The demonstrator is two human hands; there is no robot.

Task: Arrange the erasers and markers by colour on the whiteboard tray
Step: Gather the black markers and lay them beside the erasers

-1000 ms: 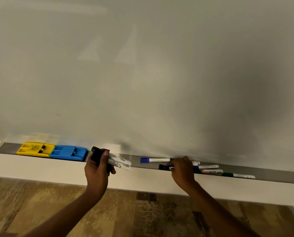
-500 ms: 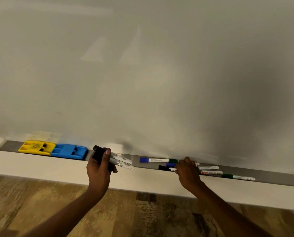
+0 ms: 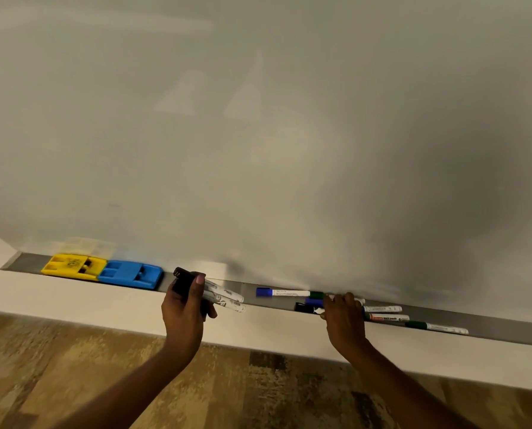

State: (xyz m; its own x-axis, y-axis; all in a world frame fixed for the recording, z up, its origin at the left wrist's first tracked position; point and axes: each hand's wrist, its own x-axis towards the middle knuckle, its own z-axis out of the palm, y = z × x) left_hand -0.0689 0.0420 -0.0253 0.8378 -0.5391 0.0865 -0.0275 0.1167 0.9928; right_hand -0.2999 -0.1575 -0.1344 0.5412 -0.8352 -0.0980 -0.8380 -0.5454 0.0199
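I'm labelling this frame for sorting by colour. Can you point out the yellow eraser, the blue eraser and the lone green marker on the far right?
yellow eraser [image 3: 73, 267]: head view, middle of its top face.
blue eraser [image 3: 130, 274]: head view, middle of its top face.
green marker [image 3: 436, 327]: head view, white barrel beside the cap.

My view loses the tray [image 3: 490, 328] past the right edge. The right hand [image 3: 343, 320] covers the middles of several markers; I can't tell which ones its fingers touch. The left hand [image 3: 182, 308] hides the caps of the black markers [image 3: 224, 297] it grips; their count is unclear. Print on the red-labelled marker [image 3: 387, 318] is too small to read. Both forearms are cut off at the bottom edge.
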